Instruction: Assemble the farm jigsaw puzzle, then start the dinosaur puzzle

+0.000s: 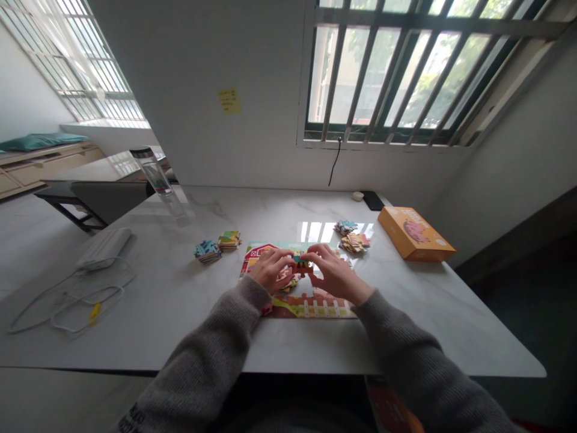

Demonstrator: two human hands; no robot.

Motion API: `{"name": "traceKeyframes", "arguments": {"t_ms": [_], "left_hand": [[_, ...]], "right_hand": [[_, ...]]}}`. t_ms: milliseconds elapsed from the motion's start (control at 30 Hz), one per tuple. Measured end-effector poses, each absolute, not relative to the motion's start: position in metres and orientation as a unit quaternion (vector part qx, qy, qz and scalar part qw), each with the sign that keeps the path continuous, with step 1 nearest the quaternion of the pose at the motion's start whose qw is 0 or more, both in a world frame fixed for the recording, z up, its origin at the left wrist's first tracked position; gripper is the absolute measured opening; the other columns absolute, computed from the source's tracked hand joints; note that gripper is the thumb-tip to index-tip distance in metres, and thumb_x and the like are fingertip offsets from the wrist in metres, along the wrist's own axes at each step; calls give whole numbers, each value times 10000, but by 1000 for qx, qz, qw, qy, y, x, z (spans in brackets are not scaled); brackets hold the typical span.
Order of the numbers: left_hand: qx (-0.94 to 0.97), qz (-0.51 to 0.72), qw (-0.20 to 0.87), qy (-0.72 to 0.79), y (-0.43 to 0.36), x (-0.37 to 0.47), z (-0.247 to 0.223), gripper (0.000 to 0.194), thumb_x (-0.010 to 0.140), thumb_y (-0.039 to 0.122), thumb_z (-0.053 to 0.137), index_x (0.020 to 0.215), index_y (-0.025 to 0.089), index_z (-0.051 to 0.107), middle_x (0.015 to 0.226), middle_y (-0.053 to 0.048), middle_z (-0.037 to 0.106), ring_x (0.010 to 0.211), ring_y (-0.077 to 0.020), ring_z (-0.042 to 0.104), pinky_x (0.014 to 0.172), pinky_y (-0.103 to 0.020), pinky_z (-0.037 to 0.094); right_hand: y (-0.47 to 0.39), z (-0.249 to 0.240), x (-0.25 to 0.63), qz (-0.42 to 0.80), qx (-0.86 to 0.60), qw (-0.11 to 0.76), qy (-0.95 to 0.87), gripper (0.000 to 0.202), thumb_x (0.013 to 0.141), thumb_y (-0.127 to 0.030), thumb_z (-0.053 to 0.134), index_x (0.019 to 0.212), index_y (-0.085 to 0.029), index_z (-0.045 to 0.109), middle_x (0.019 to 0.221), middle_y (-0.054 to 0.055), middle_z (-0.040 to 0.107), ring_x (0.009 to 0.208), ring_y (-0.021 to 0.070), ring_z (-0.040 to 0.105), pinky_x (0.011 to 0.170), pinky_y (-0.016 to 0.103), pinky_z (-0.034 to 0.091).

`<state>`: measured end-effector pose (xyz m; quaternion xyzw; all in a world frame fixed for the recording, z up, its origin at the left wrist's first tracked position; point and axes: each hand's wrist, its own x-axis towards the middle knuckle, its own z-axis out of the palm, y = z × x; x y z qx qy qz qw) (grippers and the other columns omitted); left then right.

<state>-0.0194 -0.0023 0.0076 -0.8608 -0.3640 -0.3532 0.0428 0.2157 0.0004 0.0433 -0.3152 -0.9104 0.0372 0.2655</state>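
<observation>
A partly assembled farm jigsaw puzzle (327, 308) lies flat on the white marbled table, with a red barn at its upper left and a white fence along its bottom. Over its middle, my left hand (271, 269) and my right hand (334, 273) meet at a small stack of puzzle pieces (302, 262). Fingers of both hands close on the stack from either side. Some loose pieces (288, 285) sit under my left hand on the puzzle. The hands cover much of the puzzle's centre.
Piles of pieces stand left, blue (208, 251) and green-yellow (229, 240), and right, blue (345, 227) and orange (354, 243). An orange box (415, 234) and a black phone (372, 201) are at right. A bottle (153, 171) and a white power strip with cable (104, 248) are left.
</observation>
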Motion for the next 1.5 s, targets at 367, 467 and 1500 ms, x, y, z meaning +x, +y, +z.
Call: {"name": "traceKeyframes", "arguments": {"t_ms": [367,467,1500], "left_hand": [[-828,-337,49,-445,5,-42,13,124,861,231,650,983,224,629,1218,-57,669,1061,-254,582,927,-419,432],[-809,-332,50,-482,9,-51,11,141,857,214,643,997,221,628,1222,-65,666,1050,-259,581,917,-420,426],[-821,-340,-17,-458,14,-53,3,198,825,242,693,1009,221,624,1164,-61,697,1034,-260,591,942,-429,438]], "right_hand": [[12,22,243,81,-352,294,-885,501,850,-109,583,1322,-270,527,1312,125,512,1212,302,508,985,517,502],[18,15,250,78,-349,303,-883,427,870,-106,554,1274,-242,559,1218,122,568,1146,290,539,987,507,490],[25,14,262,79,-401,329,-851,227,935,-136,480,1047,-209,663,976,88,681,902,244,615,821,402,489]]}}
